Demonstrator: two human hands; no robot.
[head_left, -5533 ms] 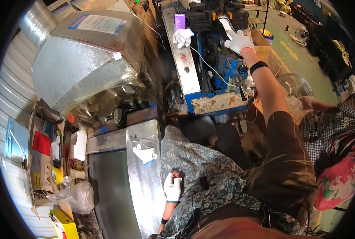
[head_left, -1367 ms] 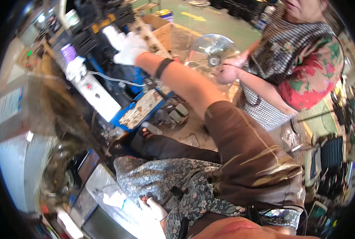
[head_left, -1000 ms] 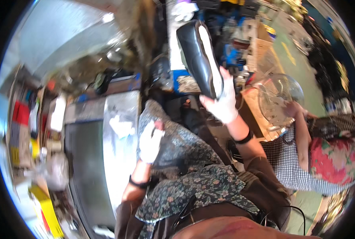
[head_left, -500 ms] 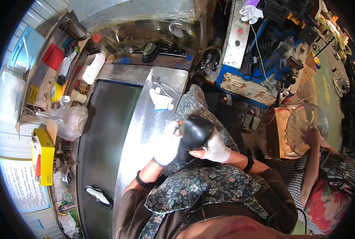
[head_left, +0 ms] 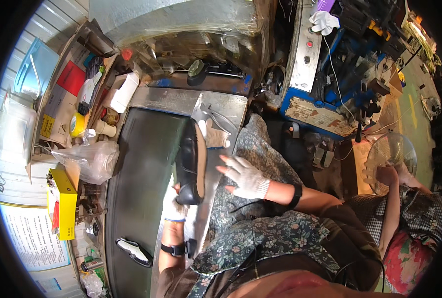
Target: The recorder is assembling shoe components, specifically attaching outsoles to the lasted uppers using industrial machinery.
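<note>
A black shoe (head_left: pixel 187 159) with a tan sole edge lies tilted on its side over the metal ledge (head_left: pixel 186 223), toe pointing away from me. My left hand (head_left: pixel 174 204), in a white glove with bare fingertips, grips it at the heel. To the right of the shoe, my right hand (head_left: pixel 246 180) is open over my flowered apron (head_left: pixel 260 233), fingers spread and holding nothing. Its glove is white too. Beyond the shoe, a spare white glove (head_left: pixel 216 136) rests on the ledge beside a metal hand tool (head_left: pixel 218 116); the shoe partly covers the glove.
A dark conveyor belt (head_left: pixel 141 179) runs along my left, carrying another shoe-like piece (head_left: pixel 134 252) with a white inside. Shelves there hold a yellow box (head_left: pixel 62 203) and a plastic bag (head_left: pixel 94 161). A blue machine (head_left: pixel 315 107) stands ahead right; a co-worker's hand (head_left: pixel 387 175) is near a round fan guard (head_left: pixel 392 156).
The shoe has moved left and away from my lap, out over the ledge, in my left hand. My right hand has let go and opened. The view has shifted slightly.
</note>
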